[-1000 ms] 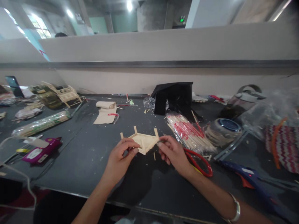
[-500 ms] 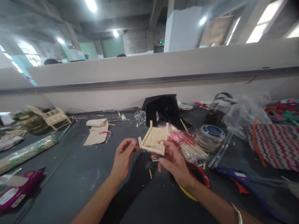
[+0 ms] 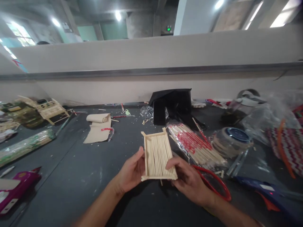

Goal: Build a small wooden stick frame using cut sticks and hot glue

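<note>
A small model piece of pale wooden sticks (image 3: 157, 154) is held up over the dark table, its slatted face turned toward me and short posts at its corners. My right hand (image 3: 189, 178) grips its lower right side, the thumb or a finger lying on the slats and the other fingers partly hidden beneath. At its left edge is my left hand (image 3: 132, 171), thumb up along the side and fingers curled behind it, their tips hidden. Just right of the piece lies a plastic bag of sticks with red markings (image 3: 194, 142).
A blue glue gun (image 3: 260, 189) and red-handled scissors (image 3: 216, 183) lie right, near a clear jar (image 3: 232, 142). Brown paper (image 3: 98, 129) and a magenta glue gun (image 3: 17, 190) are left. A black bag (image 3: 175, 102) stands behind, and a stick-built model (image 3: 52, 110) sits far left.
The stick piece has tipped up, so its slatted face now shows more fully. My left hand has closed in against its left edge. The view has shifted slightly.
</note>
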`<state>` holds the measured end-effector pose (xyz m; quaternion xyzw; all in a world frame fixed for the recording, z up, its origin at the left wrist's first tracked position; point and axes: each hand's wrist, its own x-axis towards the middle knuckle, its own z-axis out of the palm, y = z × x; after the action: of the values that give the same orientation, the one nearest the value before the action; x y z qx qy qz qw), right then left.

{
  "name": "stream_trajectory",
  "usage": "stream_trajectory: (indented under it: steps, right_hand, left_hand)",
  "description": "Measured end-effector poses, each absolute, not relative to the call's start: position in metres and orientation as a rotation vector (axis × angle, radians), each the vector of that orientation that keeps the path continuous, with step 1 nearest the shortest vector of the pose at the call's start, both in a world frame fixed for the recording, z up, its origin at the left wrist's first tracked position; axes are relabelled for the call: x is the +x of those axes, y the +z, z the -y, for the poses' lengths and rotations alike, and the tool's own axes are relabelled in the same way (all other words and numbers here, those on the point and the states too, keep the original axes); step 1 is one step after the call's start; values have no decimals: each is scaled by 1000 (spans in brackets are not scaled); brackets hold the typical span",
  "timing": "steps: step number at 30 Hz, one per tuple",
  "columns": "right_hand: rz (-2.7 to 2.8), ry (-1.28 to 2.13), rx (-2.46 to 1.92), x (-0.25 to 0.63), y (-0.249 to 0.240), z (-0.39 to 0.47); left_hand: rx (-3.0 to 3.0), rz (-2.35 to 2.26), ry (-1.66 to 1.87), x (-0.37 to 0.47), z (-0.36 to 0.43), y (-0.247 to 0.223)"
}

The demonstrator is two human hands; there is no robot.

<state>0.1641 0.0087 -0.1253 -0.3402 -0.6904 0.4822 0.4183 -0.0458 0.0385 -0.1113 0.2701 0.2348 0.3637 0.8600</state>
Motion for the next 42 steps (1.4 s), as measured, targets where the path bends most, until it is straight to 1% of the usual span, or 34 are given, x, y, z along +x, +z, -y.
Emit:
stream_trajectory:
  steps: [3, 10, 17, 23, 32, 36, 42]
  right_hand:
    - [1727, 1140, -921, 163, -124, -9]
    - [1528, 1245, -922, 156, -126, -11]
    - [1603, 1279, -967, 156, -126, -10]
    - [1635, 1269, -1042, 155, -122, -9]
    - [1682, 1230, -1061, 154, -121, -9]
    - [1700, 1115, -1086, 154, -123, -8]
    - [1694, 660, -1105, 156, -124, -8]
  left_hand:
    - [551, -529, 843, -47, -37, -115]
    - [381, -609, 1048, -49, -46, -108]
    - [296, -587, 1085, -47, -46, -102]
    - [329, -613, 1248, -46, -46, -104]
    - [405, -620, 1242, -46, -44, -113]
    - [473, -639, 1272, -46, -43, -112]
    - [593, -646, 1336, -39, -38, -112]
